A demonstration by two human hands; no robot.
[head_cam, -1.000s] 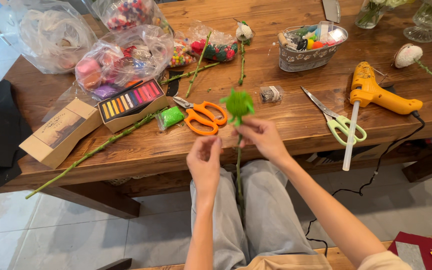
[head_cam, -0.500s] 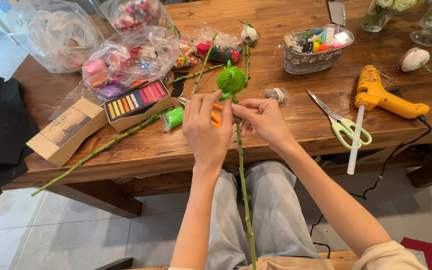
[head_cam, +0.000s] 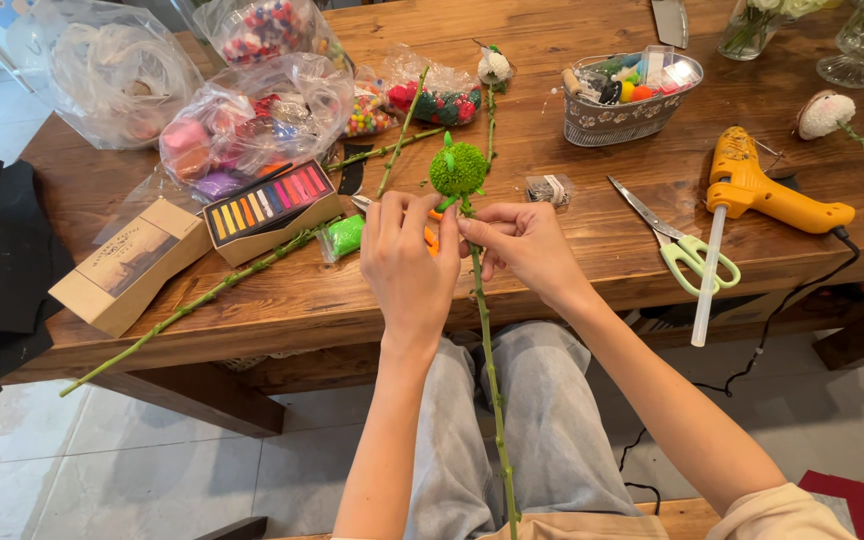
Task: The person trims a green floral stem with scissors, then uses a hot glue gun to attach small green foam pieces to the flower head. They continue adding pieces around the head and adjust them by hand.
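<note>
- Left hand (head_cam: 410,262): pinching the green stem (head_cam: 487,345) just below the pompom head (head_cam: 457,168), fingers curling around the upper stem, back of the hand facing the camera.
- Right hand (head_cam: 519,245): gripping the same stem from the opposite side, fingertips meeting those of the left hand at the stem.
- Green stem: running nearly upright between both hands, long axis reaching from the lap up toward the table (head_cam: 572,250); pompom head pointing away from the body, just above the fingertips.
- Orange scissors (head_cam: 430,232): lying on the table directly behind the left hand, mostly hidden by it.
- Box of coloured sticks (head_cam: 267,208): sitting to the left of the left hand, near it.
- Green-handled scissors (head_cam: 677,240): lying to the right of the right hand, apart from it.
- Yellow glue gun (head_cam: 767,192): resting farther right, well apart from both hands.
</note>
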